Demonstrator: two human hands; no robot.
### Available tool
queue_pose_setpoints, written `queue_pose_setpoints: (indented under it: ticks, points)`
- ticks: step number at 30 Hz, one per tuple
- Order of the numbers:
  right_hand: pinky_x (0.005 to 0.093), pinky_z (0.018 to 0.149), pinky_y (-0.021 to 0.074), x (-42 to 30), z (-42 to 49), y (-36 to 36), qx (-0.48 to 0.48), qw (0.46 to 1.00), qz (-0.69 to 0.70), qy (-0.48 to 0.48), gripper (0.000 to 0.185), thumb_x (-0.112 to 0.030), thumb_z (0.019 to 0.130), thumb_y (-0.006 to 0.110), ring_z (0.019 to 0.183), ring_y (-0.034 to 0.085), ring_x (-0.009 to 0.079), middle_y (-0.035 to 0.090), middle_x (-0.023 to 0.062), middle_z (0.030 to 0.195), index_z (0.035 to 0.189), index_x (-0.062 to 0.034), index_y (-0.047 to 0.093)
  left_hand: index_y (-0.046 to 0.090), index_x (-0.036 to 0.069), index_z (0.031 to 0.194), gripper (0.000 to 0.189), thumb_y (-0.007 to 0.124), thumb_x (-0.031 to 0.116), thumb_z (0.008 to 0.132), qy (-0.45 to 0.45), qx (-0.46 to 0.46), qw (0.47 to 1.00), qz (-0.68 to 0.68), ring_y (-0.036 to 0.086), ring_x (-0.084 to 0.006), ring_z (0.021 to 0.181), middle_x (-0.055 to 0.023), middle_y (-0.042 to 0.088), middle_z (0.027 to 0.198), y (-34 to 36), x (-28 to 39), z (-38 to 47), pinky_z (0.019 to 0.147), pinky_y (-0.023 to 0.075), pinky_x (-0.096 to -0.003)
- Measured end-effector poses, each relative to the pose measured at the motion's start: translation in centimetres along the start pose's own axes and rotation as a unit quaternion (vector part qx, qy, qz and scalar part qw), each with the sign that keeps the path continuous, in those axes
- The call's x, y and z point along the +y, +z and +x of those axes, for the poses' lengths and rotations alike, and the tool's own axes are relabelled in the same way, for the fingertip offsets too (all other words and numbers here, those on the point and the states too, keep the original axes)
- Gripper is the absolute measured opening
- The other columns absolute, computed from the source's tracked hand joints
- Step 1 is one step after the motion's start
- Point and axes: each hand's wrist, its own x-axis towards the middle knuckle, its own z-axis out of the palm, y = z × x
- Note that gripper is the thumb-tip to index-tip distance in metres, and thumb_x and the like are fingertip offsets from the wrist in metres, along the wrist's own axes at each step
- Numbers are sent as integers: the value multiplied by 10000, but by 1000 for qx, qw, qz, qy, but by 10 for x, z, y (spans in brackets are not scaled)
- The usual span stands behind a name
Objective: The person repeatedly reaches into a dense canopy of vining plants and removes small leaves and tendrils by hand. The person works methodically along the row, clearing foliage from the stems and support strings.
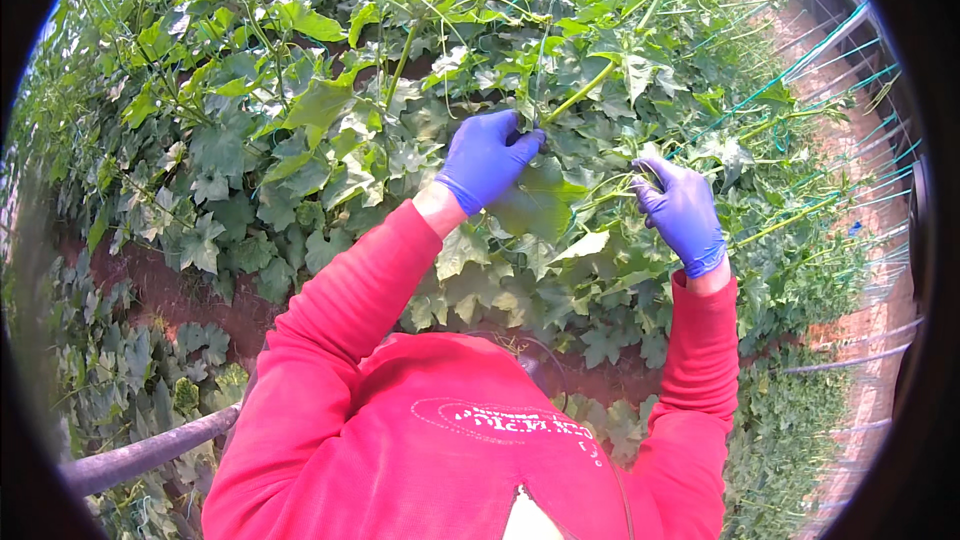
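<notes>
My left hand, in a blue-violet glove, is closed at the lower end of a thick green vine stem. A thin string comes down to the same spot, and the fingertips are partly hidden there. Just below that hand hangs a broad green leaf. Gloved alike, my right hand pinches a few thin, pale green shoots or tendrils between thumb and fingers. Lobed leaves crowd around both hands.
Green twine lines stretch across the right side above a bare soil path. A metal pipe slants in at lower left. Behind me grows another row of leafy plants. More vine stems climb strings ahead.
</notes>
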Motion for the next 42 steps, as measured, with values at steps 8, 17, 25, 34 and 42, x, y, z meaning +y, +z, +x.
queue_pose_setpoints:
  ticks: [8,17,25,34,42]
  points:
    - [250,495,447,-91,16,30,22,930,359,71,399,-165,875,726,531,577,57,594,29,614,1230,-7,634,692,-27,859,303,728,272,884,-65,-47,992,-100,588,-119,614,-122,663,687,-47,-23,0,588,471,-326]
    - [224,522,464,-89,62,57,106,851,514,5,128,-89,943,621,561,570,56,661,38,703,960,31,661,669,-35,871,265,688,228,897,-18,-19,995,101,588,-104,635,-98,654,698,-60,-3,-11,590,474,-299]
    - [213,520,451,-84,55,72,121,856,503,10,159,-115,950,659,570,569,54,681,44,760,1019,28,665,705,18,948,183,720,186,876,301,65,949,72,592,-174,625,-85,644,739,-69,137,36,592,470,-290]
    - [233,545,465,-90,45,13,193,914,353,-54,231,-133,928,693,602,545,23,655,14,707,1109,7,664,601,-6,772,316,713,266,889,246,6,959,143,423,-174,582,-81,483,614,-64,147,76,553,390,-341]
    - [325,659,545,-95,81,-67,380,884,181,-202,129,-116,848,697,755,708,237,710,145,849,952,-40,691,652,-42,891,255,711,205,920,239,-50,963,111,478,-55,685,-4,612,718,-69,149,70,608,434,-264]
